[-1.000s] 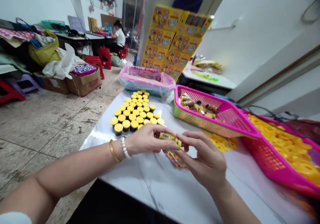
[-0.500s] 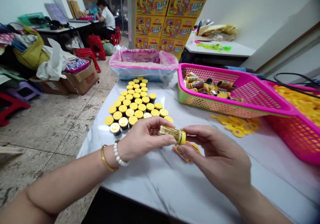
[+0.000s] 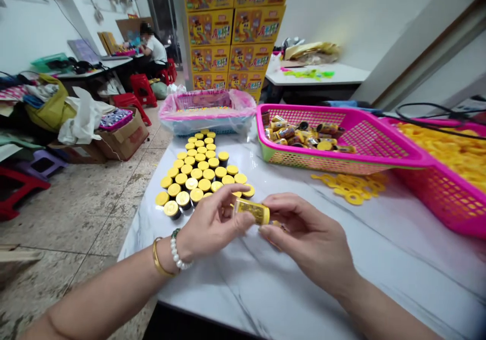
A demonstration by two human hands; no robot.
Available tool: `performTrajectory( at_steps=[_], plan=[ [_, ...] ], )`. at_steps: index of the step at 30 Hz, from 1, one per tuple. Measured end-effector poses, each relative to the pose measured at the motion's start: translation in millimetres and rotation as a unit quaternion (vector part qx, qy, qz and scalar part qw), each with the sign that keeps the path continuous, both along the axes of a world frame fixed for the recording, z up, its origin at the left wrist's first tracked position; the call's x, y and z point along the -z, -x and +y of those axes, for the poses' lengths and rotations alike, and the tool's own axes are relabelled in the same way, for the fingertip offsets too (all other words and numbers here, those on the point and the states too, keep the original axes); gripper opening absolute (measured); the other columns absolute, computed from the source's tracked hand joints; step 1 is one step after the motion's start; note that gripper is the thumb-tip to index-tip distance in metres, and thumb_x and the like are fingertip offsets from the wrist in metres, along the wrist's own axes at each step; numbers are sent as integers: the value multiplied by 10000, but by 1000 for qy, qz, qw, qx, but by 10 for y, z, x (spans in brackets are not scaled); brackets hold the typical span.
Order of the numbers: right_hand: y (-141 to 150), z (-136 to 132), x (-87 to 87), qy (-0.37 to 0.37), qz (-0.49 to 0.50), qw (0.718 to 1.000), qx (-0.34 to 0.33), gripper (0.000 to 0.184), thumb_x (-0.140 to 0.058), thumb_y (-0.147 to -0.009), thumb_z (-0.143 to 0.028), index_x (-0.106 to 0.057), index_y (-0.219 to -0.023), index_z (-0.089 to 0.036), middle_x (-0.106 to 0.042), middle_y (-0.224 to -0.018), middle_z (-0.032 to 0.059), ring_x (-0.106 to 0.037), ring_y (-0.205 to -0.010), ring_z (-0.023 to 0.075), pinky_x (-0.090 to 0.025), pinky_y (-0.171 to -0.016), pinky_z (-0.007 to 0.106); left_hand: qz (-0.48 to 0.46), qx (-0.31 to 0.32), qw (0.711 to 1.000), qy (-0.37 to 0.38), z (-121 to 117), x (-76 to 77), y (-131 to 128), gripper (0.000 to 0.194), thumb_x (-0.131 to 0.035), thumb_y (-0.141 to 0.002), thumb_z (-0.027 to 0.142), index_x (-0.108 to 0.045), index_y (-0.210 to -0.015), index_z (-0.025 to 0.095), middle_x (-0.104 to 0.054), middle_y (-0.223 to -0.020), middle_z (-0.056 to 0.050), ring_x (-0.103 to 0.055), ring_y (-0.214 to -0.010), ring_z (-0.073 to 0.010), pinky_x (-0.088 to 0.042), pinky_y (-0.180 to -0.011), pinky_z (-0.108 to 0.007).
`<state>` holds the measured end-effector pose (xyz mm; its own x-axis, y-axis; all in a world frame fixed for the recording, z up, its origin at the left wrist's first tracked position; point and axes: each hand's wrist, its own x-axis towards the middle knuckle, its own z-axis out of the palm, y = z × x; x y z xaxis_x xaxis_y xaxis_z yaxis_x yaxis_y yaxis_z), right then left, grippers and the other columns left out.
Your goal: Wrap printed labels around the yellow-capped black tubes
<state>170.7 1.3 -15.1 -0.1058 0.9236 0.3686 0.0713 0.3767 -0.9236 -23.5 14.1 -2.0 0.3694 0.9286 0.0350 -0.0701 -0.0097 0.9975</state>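
My left hand [image 3: 212, 224] is closed round a small clear tube with a printed label and a yellow end [image 3: 250, 209], which it holds on its side above the table. My right hand [image 3: 309, 236] pinches the yellow end of this tube between thumb and fingers. Under the right hand's fingers lies an orange printed piece [image 3: 279, 225], mostly hidden. Beyond the left hand, several dark tubes with yellow lids [image 3: 196, 195] stand upright in a close group.
A pink basket [image 3: 341, 159] holds labelled tubes. Yellow rings [image 3: 354, 197] lie before it; another pink basket [image 3: 448, 198] at right holds yellow parts. At the back stand a plastic-lined basket [image 3: 207, 122] and stacked yellow boxes [image 3: 211, 28]. A person [image 3: 155, 49] sits far left.
The camera view has shifted, so the scene sits a little lower and further left. The tube now shows more of its clear end, while both hands keep hold of it.
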Motion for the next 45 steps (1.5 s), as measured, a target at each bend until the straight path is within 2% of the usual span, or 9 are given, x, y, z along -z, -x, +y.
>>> performTrajectory(
  at_steps=[3,8,11,17,24,31,38,41,45],
  plan=[
    [5,-3,47,-75,-37,996,22,215,-858,-730,-239,-764,-921,-267,-740,-921,47,-724,-846,210,-646,-724,337,-19,10,999,45,14,19,-1,483,-731,-821,558,-628,-1063,153,-551,-651,36,-488,-449,-77,-382,-434,-202],
    [31,63,36,115,51,991,-49,254,-884,-706,-356,-730,-840,-204,-731,-742,20,-700,-601,167,-621,-547,292,-30,33,995,90,41,81,-20,514,-733,-775,641,-602,-897,160,-537,-560,51,-424,-370,-55,-304,-348,-175],
    [9,105,10,181,69,974,-122,319,-872,-723,-401,-766,-959,-216,-741,-790,27,-711,-594,167,-623,-516,294,-51,76,981,169,56,93,-19,553,-695,-765,703,-554,-840,174,-594,-579,32,-386,-313,-45,-235,-288,-170],
    [14,91,47,145,155,969,-126,180,-905,-690,-335,-774,-794,-269,-691,-808,-18,-724,-640,165,-655,-541,323,-115,131,963,208,64,80,-4,535,-755,-739,650,-543,-855,173,-626,-594,44,-418,-296,-42,-255,-272,-153],
    [34,67,92,99,117,978,-140,138,-879,-736,-255,-816,-858,-262,-634,-887,10,-710,-655,134,-653,-558,262,-111,132,959,227,70,191,-35,594,-709,-734,717,-559,-712,143,-607,-523,17,-436,-279,-59,-257,-247,-169],
    [101,-21,120,52,116,987,-98,100,-852,-769,-223,-810,-839,-281,-583,-871,-3,-692,-611,121,-648,-526,253,-126,127,954,239,26,196,-54,631,-681,-762,720,-598,-637,107,-579,-477,2,-377,-250,-43,-227,-248,-173],
    [157,-137,102,-4,26,998,-56,102,-803,-805,-264,-780,-845,-355,-556,-825,-27,-664,-524,127,-599,-424,252,-144,124,947,258,-47,267,-102,647,-711,-701,755,-593,-682,119,-593,-480,-6,-362,-251,-43,-204,-254,-171],
    [32,16,47,-14,14,1000,-4,71,-814,-789,-298,-763,-839,-304,-607,-812,-24,-671,-490,142,-607,-427,282,-165,165,932,276,-65,272,-114,674,-639,-759,775,-605,-915,121,-621,-494,-17,-421,-270,-80,-257,-272,-172],
    [-279,529,-230,-36,35,987,153,177,-799,-805,-266,-740,-968,-235,-681,-844,-6,-710,-626,120,-645,-597,256,-171,170,927,286,-67,185,-67,669,-650,-820,686,-507,-1183,142,-695,-609,-37,-511,-337,-103,-319,-311,-167]
  ],
)
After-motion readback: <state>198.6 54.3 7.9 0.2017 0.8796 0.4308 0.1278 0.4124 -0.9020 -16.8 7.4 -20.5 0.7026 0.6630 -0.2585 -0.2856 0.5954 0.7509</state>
